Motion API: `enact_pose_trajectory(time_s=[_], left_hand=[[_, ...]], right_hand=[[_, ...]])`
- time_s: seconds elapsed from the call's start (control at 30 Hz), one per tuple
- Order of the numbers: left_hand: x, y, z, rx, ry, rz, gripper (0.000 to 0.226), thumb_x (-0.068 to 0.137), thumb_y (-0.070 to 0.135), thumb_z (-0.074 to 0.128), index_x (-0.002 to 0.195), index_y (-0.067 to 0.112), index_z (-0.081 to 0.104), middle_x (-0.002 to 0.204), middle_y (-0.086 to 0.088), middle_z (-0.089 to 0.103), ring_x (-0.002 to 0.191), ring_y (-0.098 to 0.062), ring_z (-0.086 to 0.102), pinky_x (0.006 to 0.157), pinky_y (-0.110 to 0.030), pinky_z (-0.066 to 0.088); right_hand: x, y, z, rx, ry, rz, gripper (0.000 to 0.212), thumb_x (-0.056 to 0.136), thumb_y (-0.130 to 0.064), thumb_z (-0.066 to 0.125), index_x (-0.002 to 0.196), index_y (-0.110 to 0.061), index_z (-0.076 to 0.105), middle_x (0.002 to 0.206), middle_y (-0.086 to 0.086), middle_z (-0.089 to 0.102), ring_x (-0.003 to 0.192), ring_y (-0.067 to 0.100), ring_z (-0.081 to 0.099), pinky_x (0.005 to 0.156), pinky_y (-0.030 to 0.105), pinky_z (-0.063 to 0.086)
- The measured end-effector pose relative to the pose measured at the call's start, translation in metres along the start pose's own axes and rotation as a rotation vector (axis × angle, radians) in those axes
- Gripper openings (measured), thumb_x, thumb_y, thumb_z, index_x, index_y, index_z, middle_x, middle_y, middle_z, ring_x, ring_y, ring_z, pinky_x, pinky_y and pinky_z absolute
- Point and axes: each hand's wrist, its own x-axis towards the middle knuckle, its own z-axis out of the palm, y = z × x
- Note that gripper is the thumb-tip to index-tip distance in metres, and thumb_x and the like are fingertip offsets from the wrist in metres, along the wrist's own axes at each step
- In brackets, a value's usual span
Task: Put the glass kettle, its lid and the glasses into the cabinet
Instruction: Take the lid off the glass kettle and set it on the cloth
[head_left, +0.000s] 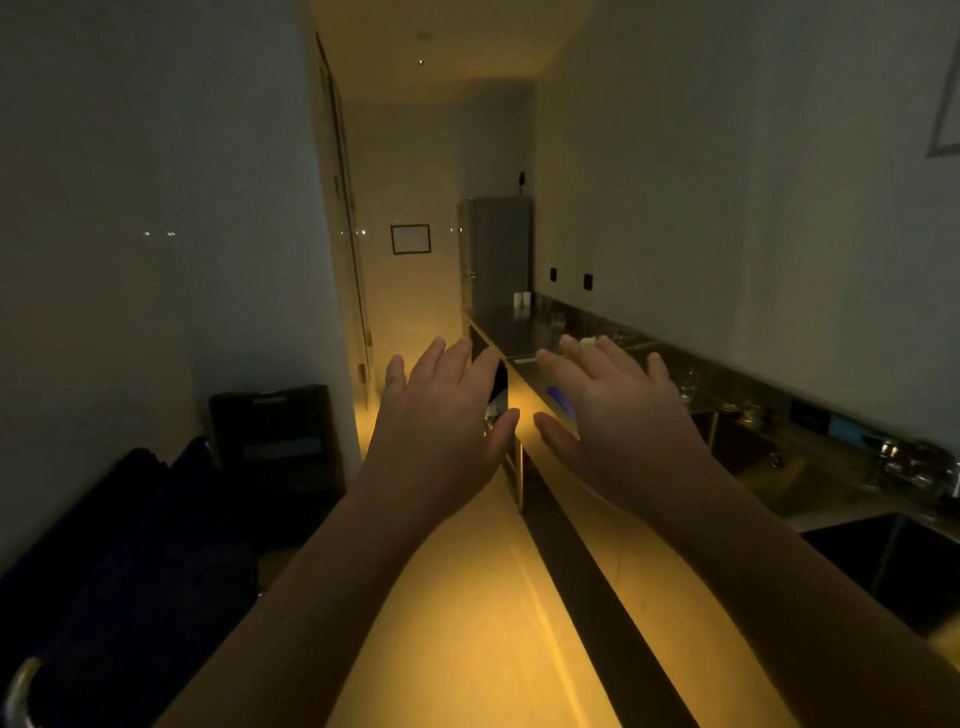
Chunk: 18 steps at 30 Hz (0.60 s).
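Nothing looks put away yet. The left hand (441, 415) and right hand (618, 415) hover spread flat, holding nothing. Glasses (687, 383) stand near the worktop's (498, 322) back edge; kettle and lid are too dim to tell

A long steel counter (511, 325) runs along the right wall. At its far end, close to the back edge, stand two small white cups (522, 299). A clear glass (557, 318) stands a little nearer along the same edge, and a second glass (687, 383) stands further toward the near end. At the near end sits a shiny cluster (904, 465), too dim to tell apart. On the floor (467, 597), a dark case (270, 431) stands by the left wall.
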Motion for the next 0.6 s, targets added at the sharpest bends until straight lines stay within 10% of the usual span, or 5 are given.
enact_pose_trajectory(time_s=[0.6], left_hand=[[0.169, -0.042, 0.183, -0.140, -0.060, 0.054, 0.059, 0.095, 0.045, 0.036, 0.147, 0.024, 0.017, 0.154, 0.001, 0.018, 0.143, -0.017, 0.010, 0.115, -0.043, 0.008]], right_hand=[[0.178, 0.070, 0.153, 0.028, -0.097, 0.086, 0.058, 0.096, -0.043, 0.039, 0.146, -0.029, 0.015, 0.155, -0.004, 0.017, 0.143, 0.019, 0.012, 0.114, 0.048, 0.011]])
